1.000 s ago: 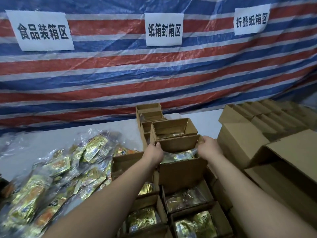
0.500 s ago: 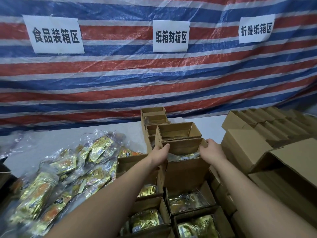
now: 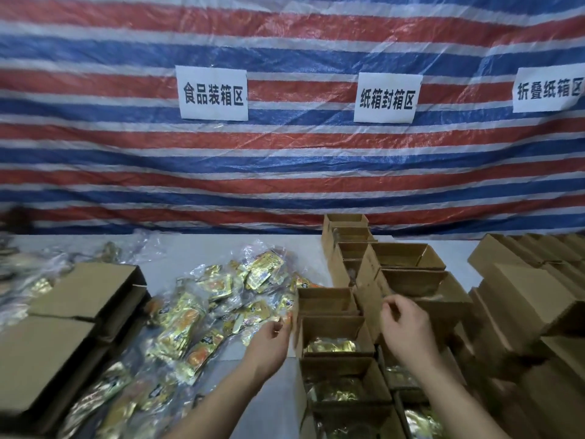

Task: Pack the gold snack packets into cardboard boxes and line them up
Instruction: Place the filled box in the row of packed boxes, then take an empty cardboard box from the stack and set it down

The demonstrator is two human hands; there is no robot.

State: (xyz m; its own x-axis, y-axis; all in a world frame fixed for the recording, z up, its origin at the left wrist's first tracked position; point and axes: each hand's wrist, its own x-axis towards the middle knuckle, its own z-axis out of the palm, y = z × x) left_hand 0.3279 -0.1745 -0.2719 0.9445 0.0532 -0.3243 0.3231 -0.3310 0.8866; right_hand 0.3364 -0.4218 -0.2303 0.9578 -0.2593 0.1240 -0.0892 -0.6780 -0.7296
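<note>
The left hand (image 3: 269, 339), its grip loosely spread and empty, sits nearest the gold snack packets (image 3: 202, 315) heaped on the desk (image 3: 221, 245) at its ten o'clock, while the right hand (image 3: 403, 324), also empty, hovers over the cardboard boxes (image 3: 335, 331).

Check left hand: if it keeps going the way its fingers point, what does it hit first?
Likely the open cardboard box just up and right of the left hand. Depth is unclear, so the fingers could pass above its rim.
</note>
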